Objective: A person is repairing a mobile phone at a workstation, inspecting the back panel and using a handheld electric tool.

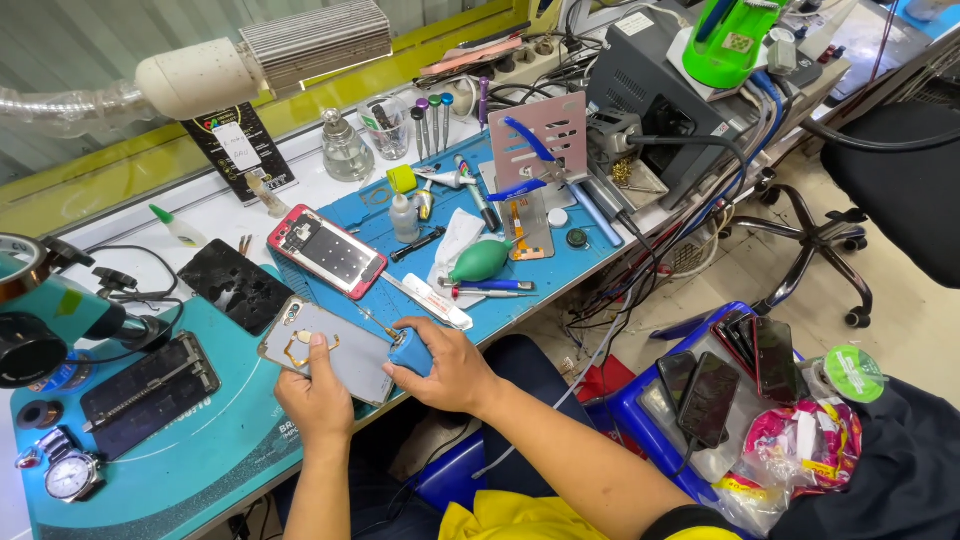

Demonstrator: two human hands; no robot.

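Left hand (318,392) pinned the silver phone back cover (330,345) flat at the blue mat's (560,255) near edge, thumb on it, so your right hand (447,365), closed around the blue-handled screwdriver (408,350), could work its tip steady.

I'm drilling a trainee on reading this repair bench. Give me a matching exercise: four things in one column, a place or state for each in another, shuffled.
Things:
1. silver phone back
2. red-framed phone
3. wristwatch
4. green air blower

Places:
A. near left corner of the teal mat
B. under the left hand
C. lying by white tissue
D. open, on the blue mat

Pairs: 1-B, 2-D, 3-A, 4-C
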